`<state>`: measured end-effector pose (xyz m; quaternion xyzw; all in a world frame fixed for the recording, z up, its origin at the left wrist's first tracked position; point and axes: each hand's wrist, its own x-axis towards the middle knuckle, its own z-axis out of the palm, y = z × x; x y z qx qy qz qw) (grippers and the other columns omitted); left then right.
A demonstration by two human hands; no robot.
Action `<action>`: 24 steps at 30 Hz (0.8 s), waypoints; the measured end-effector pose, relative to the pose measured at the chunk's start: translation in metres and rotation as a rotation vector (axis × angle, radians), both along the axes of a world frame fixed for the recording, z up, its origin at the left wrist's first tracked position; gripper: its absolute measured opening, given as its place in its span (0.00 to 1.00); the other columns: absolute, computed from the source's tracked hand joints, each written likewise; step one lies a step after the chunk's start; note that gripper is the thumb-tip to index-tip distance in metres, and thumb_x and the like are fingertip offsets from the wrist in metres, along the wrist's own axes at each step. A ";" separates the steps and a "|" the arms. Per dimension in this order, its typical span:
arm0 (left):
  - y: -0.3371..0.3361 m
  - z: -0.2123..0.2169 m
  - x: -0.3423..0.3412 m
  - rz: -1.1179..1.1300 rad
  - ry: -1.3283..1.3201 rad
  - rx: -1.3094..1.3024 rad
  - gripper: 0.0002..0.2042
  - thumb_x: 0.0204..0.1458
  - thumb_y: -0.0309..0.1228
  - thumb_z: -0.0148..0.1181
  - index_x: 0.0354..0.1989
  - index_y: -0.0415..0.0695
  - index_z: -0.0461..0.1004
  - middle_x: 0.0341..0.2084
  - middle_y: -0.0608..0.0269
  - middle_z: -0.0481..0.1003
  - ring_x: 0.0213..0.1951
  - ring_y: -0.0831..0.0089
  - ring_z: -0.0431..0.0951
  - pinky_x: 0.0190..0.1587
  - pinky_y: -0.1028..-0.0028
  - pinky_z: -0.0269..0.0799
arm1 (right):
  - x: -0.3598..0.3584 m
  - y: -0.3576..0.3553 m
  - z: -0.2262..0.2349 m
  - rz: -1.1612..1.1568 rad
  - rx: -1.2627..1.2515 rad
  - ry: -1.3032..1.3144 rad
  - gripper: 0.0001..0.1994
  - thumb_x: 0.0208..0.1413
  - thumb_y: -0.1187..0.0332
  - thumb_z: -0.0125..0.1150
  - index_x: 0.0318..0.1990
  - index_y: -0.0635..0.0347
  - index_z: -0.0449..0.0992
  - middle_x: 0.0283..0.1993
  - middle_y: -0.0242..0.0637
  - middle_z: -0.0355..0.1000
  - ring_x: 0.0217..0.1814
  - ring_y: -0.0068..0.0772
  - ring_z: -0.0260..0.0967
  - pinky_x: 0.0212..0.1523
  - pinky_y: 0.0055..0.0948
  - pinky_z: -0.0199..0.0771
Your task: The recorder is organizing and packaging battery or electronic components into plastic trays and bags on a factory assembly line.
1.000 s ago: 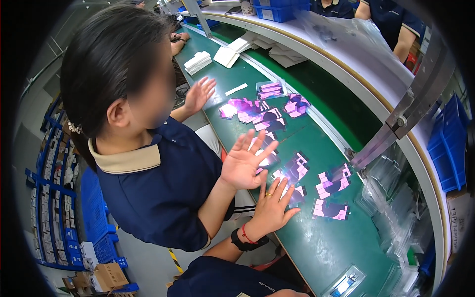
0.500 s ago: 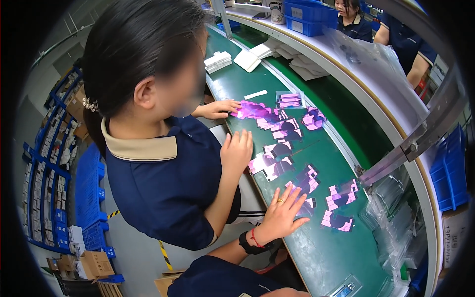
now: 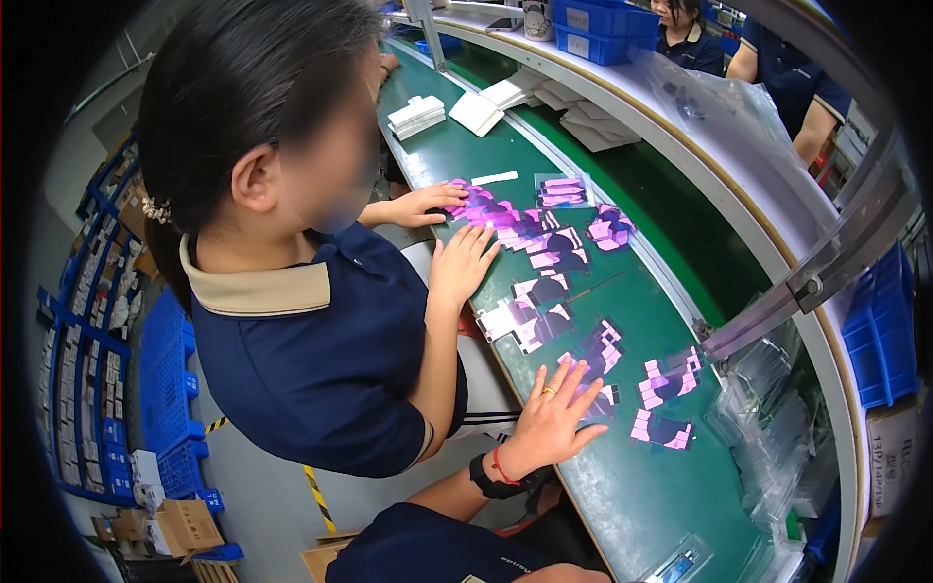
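While left hand (image 3: 549, 423) lies palm down, fingers apart, tips on flat pieces (image 3: 601, 348), these gleam pink-purple, dark-patched, notched.

Short-sleeved navy shirt (image 3: 428, 546), tiny pale lettering (image 3: 515, 562) on it, bit of beige collar (image 3: 475, 579) peeking out. Left hand (image 3: 551, 424) gets a gold-coloured ring (image 3: 550, 391), plus a thin red bracelet (image 3: 501, 467) and pretty chunky black watch (image 3: 496, 487).

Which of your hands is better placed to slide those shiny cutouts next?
Probably the left hand: it lies spread out right by the pink-and-purple film cutouts, while the right hand isn't in view.
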<state>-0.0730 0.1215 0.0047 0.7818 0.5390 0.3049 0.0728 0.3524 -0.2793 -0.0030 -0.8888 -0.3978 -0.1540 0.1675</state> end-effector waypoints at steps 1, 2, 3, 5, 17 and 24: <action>0.000 0.000 0.000 -0.002 0.000 -0.001 0.30 0.47 0.51 0.61 0.56 0.47 0.69 0.60 0.46 0.60 0.63 0.45 0.56 0.59 0.42 0.51 | 0.000 -0.001 0.000 -0.003 -0.001 0.000 0.23 0.59 0.55 0.40 0.49 0.67 0.67 0.54 0.60 0.58 0.56 0.60 0.54 0.57 0.56 0.51; 0.001 -0.001 0.001 -0.001 0.005 -0.001 0.29 0.46 0.51 0.61 0.55 0.48 0.70 0.59 0.47 0.61 0.63 0.45 0.57 0.59 0.41 0.51 | -0.001 -0.001 -0.001 -0.005 -0.002 0.001 0.23 0.59 0.55 0.40 0.49 0.67 0.67 0.54 0.60 0.58 0.56 0.60 0.54 0.57 0.56 0.51; 0.001 -0.001 0.001 0.001 0.010 -0.001 0.29 0.46 0.51 0.61 0.55 0.49 0.70 0.59 0.47 0.61 0.63 0.45 0.57 0.59 0.41 0.51 | -0.001 -0.002 -0.001 -0.007 -0.004 0.002 0.22 0.59 0.55 0.40 0.49 0.67 0.67 0.54 0.60 0.59 0.55 0.60 0.54 0.57 0.56 0.51; 0.002 -0.002 0.001 -0.002 0.011 0.004 0.28 0.46 0.51 0.61 0.55 0.49 0.71 0.59 0.47 0.61 0.62 0.45 0.57 0.59 0.41 0.51 | -0.002 -0.002 -0.002 -0.013 -0.004 0.003 0.22 0.59 0.56 0.40 0.49 0.67 0.67 0.53 0.60 0.59 0.55 0.60 0.54 0.57 0.56 0.51; 0.001 -0.002 0.000 -0.005 -0.001 0.004 0.27 0.46 0.50 0.61 0.53 0.50 0.72 0.59 0.48 0.62 0.61 0.46 0.59 0.58 0.41 0.52 | -0.006 -0.013 0.001 -0.037 -0.029 0.006 0.22 0.59 0.56 0.40 0.48 0.67 0.68 0.53 0.60 0.59 0.55 0.60 0.54 0.57 0.55 0.52; 0.002 0.000 -0.001 -0.006 -0.014 -0.009 0.26 0.47 0.49 0.61 0.53 0.49 0.72 0.59 0.47 0.62 0.61 0.46 0.59 0.59 0.42 0.52 | -0.011 -0.014 -0.001 -0.047 -0.042 0.015 0.22 0.60 0.56 0.40 0.48 0.67 0.68 0.53 0.60 0.59 0.55 0.60 0.55 0.57 0.55 0.53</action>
